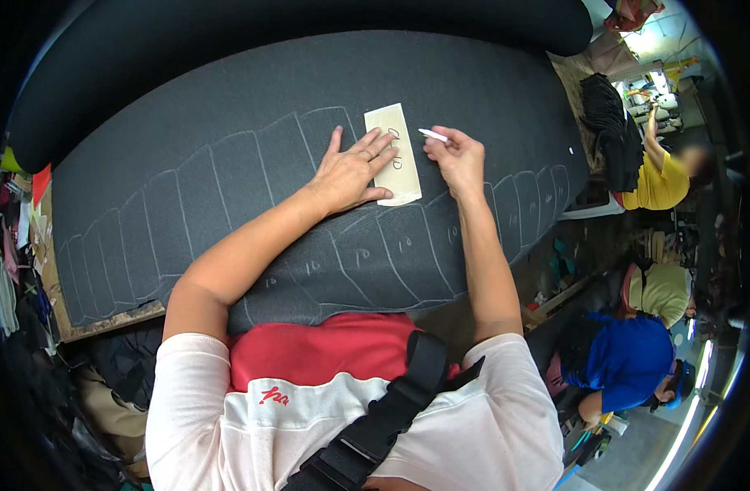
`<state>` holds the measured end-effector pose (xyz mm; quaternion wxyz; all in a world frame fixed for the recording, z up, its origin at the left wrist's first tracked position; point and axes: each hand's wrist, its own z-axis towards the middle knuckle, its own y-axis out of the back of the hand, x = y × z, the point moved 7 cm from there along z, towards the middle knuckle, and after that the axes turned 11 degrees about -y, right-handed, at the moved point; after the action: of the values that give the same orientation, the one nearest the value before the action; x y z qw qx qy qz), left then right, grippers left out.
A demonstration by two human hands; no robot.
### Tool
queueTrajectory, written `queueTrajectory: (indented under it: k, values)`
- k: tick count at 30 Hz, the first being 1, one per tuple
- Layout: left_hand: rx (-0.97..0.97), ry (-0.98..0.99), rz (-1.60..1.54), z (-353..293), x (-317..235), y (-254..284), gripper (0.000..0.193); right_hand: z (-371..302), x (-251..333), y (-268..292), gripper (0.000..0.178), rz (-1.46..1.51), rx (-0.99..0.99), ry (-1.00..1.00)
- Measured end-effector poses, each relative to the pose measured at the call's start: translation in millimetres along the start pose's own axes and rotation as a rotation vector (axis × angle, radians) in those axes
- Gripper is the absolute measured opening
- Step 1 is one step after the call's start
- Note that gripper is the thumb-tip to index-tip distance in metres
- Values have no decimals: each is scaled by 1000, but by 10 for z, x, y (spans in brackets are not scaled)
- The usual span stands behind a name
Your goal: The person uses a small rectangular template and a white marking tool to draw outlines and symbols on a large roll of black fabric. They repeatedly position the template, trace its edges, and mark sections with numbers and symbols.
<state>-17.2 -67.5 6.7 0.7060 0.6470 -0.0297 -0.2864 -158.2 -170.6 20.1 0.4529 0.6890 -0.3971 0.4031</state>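
Near edge: dark grey cloth [473, 94], matte and felt-like, spread over a tabletop [106, 322] whose bare wooden margin shows at the near left.
Near row of outlines [398, 245]: pale-lined, tapering panels, side by side, running to the right.
Left hand [346, 176]: open, fingers spread, palm down; fingers and thumb on the pattern piece [406, 182], the wrist side over cloth.
Pattern piece: cream, thin, flat, four-sided, with dark handwritten marks; lies mid-cloth, its near end at the near row.
Right hand [461, 159]: closed in a pinch on a slim white marking stick [434, 135], tip pointing left, just beside the piece's right edge.
Far row of outlines [236, 155]: similar panels, curving from the left up to the piece.
Beyond: a broad stretch of plain cloth, open to movement, bounded at the far edge by a thick black roll [473, 23].
Far right: stacked black fabric [610, 123].
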Motion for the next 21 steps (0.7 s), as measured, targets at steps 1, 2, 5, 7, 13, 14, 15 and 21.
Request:
queueTrajectory:
  k: [1, 2, 5, 7, 13, 14, 15, 21]
  values:
    - [40, 43, 19, 5, 33, -16, 78, 52, 22, -78, 23, 46, 37, 36]
    - [79, 88, 41, 11, 75, -22, 78, 105, 56, -151, 21, 33, 45, 71]
    - [31, 184, 40, -63, 90, -4, 80, 242, 182, -361, 16, -266, 19, 179]
    - [18, 168, 50, -3, 152, 13, 80, 281, 440, -502, 18, -423, -8, 422]
    - [-4, 161, 57, -19, 112, 19, 79, 509, 643, -1036, 21, -574, 118, 358]
    - [0, 166, 55, -23, 108, 26, 79, 526, 669, -1104, 21, -625, 121, 371]
    - [-3, 169, 57, -25, 105, 38, 79, 550, 678, -1153, 21, -690, 114, 368]
    - [-16, 183, 15, -13, 109, 33, 77, 784, 694, -880, 14, -748, -142, 258]
